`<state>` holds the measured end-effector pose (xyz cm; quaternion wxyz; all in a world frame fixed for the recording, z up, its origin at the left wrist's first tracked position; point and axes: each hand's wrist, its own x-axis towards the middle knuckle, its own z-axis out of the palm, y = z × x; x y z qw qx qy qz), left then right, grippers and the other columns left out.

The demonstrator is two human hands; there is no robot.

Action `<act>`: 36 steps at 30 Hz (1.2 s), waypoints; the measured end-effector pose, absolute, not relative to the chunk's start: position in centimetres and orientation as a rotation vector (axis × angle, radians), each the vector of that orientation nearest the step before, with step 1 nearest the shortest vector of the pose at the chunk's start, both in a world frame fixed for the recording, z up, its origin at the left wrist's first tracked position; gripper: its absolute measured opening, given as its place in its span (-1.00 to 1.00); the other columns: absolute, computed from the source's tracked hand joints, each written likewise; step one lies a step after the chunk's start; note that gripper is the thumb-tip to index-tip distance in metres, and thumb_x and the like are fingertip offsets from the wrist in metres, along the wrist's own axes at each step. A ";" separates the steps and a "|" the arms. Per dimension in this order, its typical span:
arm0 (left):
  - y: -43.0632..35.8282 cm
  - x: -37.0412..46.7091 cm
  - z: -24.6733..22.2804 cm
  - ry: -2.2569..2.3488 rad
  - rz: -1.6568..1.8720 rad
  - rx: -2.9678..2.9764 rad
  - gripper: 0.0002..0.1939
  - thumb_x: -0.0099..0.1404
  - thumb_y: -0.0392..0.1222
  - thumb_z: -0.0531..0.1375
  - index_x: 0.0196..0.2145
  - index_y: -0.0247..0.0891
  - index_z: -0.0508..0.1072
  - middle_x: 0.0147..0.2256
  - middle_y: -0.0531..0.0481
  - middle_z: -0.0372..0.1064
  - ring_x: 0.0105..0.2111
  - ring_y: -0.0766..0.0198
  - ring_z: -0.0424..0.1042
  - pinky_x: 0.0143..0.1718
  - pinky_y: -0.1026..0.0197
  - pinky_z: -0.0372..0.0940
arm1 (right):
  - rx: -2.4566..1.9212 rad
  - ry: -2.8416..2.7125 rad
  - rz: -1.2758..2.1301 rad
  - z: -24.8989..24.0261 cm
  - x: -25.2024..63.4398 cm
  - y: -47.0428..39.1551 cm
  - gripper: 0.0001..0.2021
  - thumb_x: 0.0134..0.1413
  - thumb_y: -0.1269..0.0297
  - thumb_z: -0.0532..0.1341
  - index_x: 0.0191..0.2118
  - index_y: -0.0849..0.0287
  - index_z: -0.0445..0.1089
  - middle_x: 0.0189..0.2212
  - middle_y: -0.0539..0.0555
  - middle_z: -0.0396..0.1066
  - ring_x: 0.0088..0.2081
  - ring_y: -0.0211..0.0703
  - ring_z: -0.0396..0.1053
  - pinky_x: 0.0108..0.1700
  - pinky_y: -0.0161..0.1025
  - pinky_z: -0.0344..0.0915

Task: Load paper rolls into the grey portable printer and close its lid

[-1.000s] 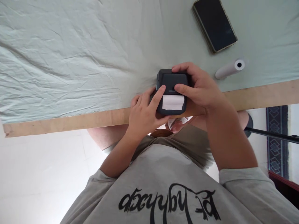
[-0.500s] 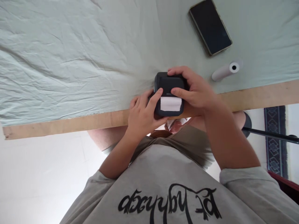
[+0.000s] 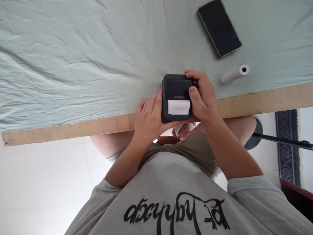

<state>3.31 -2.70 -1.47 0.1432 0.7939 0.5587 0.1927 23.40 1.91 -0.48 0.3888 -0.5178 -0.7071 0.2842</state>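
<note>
A black, boxy portable thermal printer [image 3: 178,88] rests at the near edge of the table, its top facing up. White paper [image 3: 179,107] lies over its lower front part, below small pale lettering. My left hand [image 3: 149,114] is against the printer's left side, fingers together along it and thumb under its near edge. On the other side my right hand [image 3: 203,98] grips the right side, with fingertips at the far right corner and thumb on the right edge. The undersides of both hands' grip are partly hidden.
A dark smartphone [image 3: 220,28] in a case lies at the upper right. Closer in, a white paper roll [image 3: 235,73] with a dark core lies on its side. Pale green cloth [image 3: 97,58] covers the table up to its wooden edge strip [image 3: 73,130].
My right thumb has moved off the printer's top to its right edge, and the right hand has shifted right. My left index finger has slid from the top to the left side.
</note>
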 end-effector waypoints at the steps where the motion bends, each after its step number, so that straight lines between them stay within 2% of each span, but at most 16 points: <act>1: -2.7 3.3 -1.5 1.611 0.562 2.286 0.12 0.14 0.50 0.23 0.37 -0.35 0.09 0.25 -0.33 0.29 0.22 -0.12 0.34 0.24 -0.01 0.13 | -1.334 -1.793 0.735 -0.5 23.4 1.9 -0.61 0.34 -0.07 -0.02 0.11 0.00 0.28 0.16 0.14 0.37 0.19 0.04 0.33 0.26 0.10 0.27; 7: -2.8 3.4 -1.4 1.620 0.564 2.253 0.12 0.13 0.50 0.24 0.38 -0.32 0.08 0.27 -0.35 0.26 0.26 -0.15 0.30 0.25 -0.03 0.13 | -1.368 -1.785 0.772 -0.5 23.4 1.8 -0.56 0.32 -0.12 -0.04 0.13 -0.02 0.26 0.19 0.13 0.35 0.21 0.06 0.31 0.28 0.13 0.24; 11: -2.9 3.4 -1.3 1.619 0.583 2.280 0.09 0.20 0.51 0.17 0.40 -0.32 0.03 0.32 -0.36 0.18 0.30 -0.13 0.24 0.26 -0.01 0.12 | -1.379 -1.791 0.754 -0.4 23.4 1.9 -0.58 0.32 -0.12 -0.03 0.11 -0.02 0.26 0.16 0.14 0.36 0.19 0.05 0.32 0.25 0.10 0.27; 17: -2.9 3.3 -1.7 1.585 0.650 2.358 -0.01 0.31 0.44 0.11 0.39 -0.36 0.03 0.30 -0.36 0.22 0.23 -0.04 0.37 0.23 0.05 0.17 | -1.350 -1.793 0.737 -0.5 23.4 1.9 -0.61 0.33 -0.08 -0.01 0.10 -0.01 0.27 0.15 0.14 0.37 0.18 0.04 0.33 0.23 0.07 0.28; 21: -3.0 3.3 -1.8 1.587 0.658 2.337 0.03 0.27 0.44 0.15 0.40 -0.34 0.00 0.29 -0.36 0.24 0.18 -0.07 0.42 0.23 0.02 0.18 | -1.363 -1.797 0.728 -0.7 23.5 2.0 -0.59 0.33 -0.11 -0.03 0.11 -0.02 0.26 0.14 0.13 0.37 0.18 0.03 0.34 0.23 0.07 0.28; 26: -3.0 3.3 -1.7 1.591 0.663 2.308 0.04 0.21 0.47 0.20 0.36 -0.34 0.10 0.24 -0.31 0.33 0.14 -0.07 0.45 0.23 0.02 0.18 | -1.356 -1.794 0.725 -0.6 23.4 2.0 -0.58 0.32 -0.11 -0.03 0.10 -0.02 0.26 0.14 0.14 0.39 0.17 0.04 0.35 0.22 0.09 0.29; 36: -2.6 3.0 -1.3 1.575 0.593 2.250 0.07 0.13 0.41 0.32 0.37 -0.29 0.11 0.29 -0.30 0.25 0.25 -0.08 0.34 0.24 0.01 0.17 | -1.373 -1.731 0.762 -0.4 23.3 1.9 -0.56 0.31 -0.14 -0.02 0.11 0.00 0.26 0.10 0.14 0.39 0.13 0.01 0.38 0.22 0.05 0.31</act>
